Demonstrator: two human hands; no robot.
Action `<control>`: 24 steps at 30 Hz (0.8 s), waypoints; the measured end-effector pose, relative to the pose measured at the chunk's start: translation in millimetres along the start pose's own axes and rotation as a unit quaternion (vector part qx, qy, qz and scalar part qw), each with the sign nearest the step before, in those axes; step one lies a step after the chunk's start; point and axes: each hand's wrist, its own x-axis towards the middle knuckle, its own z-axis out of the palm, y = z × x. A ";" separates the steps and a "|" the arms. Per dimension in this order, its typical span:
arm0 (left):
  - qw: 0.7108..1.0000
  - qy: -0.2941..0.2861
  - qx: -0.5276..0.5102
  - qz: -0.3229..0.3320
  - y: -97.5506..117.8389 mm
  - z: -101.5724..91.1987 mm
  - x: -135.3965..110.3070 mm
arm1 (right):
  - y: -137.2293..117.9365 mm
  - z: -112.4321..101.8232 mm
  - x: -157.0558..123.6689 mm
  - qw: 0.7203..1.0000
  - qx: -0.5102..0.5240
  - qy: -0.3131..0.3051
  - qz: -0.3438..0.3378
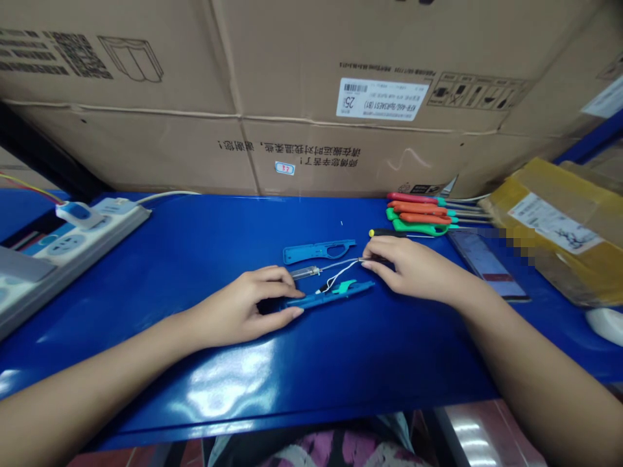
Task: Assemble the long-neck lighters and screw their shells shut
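Note:
My left hand rests on the blue table, fingers closed round the near end of a long blue plastic shell half with a teal trigger piece on it. White and black wires run from that shell to a small glass tube part. My right hand pinches the far end of the wires, close to a thin dark screwdriver with a yellow cap. A second blue shell half lies flat just behind the wires.
Several red, orange and green handled screwdrivers lie at the back right. A phone and a taped yellow parcel sit at the right. A white power strip is at the left. Large cardboard boxes wall the back.

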 end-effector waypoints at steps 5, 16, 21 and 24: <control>1.000 0.015 0.009 0.012 -0.8 2.0 1.0 | 3.4 1.6 -0.4 0.999 -0.037 -0.004 0.004; 0.995 0.067 0.036 0.069 0.3 3.9 -1.6 | -20.6 -9.0 -9.2 0.985 0.059 0.074 -0.143; 0.992 0.037 0.073 0.096 3.6 -1.0 0.1 | -42.7 4.4 -12.0 0.976 0.063 -0.073 -0.195; 0.985 -0.039 0.099 0.139 6.0 -2.4 0.4 | -48.9 14.1 -11.2 0.970 0.044 -0.103 -0.215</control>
